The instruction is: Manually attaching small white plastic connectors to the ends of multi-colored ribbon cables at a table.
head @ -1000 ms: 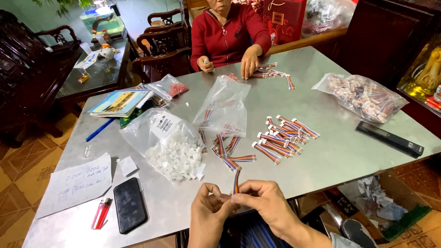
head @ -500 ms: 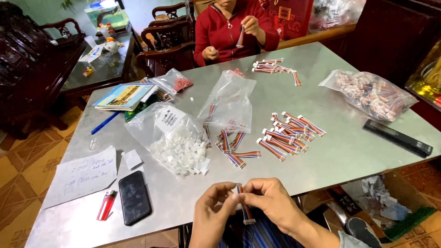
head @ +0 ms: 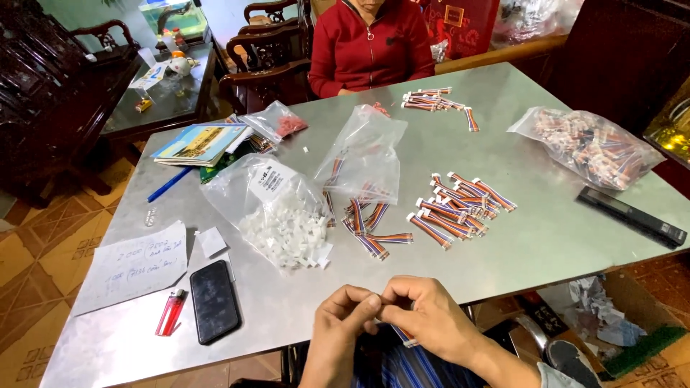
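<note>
My left hand and my right hand meet at the near edge of the metal table, fingertips pinched together on a short multicoloured ribbon cable that hangs down below my right hand. Just beyond my hands lies a clear bag of small white connector housings. Loose striped cables lie next to it, and a pile of cables with connectors fitted lies further right.
A person in a red jacket sits across the table behind another cable pile. A black phone, a red lighter and a paper note lie at left. A full bag of cables and a black bar lie at right.
My hands have dropped lower toward my lap, and the cable that stuck up between my fingers now hangs below them. The person opposite has lowered their hands out of view.
</note>
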